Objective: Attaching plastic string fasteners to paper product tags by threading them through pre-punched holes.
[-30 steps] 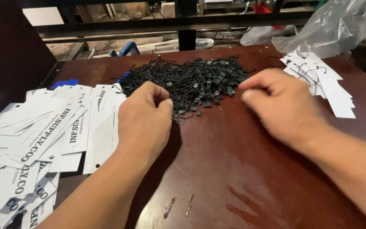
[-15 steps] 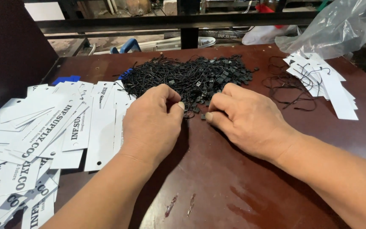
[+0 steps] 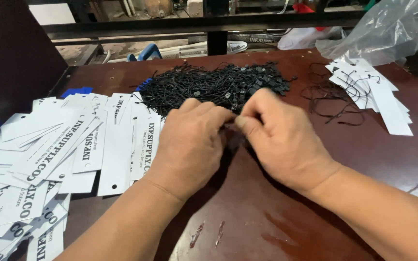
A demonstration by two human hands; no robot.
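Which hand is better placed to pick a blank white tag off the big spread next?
Left, probably. The left hand rests right beside the spread of white tags, nearly touching its edge. The right hand sits on the far side, by the pile of black string loops, and would have to cross over.

Likely a workshop — worn table [image 3: 267, 227], heaped white tags [image 3: 49, 159], black cords [image 3: 214, 84].

Dark reddish-brown table [image 3: 267, 222] under a black metal rail [image 3: 194, 23] behind.
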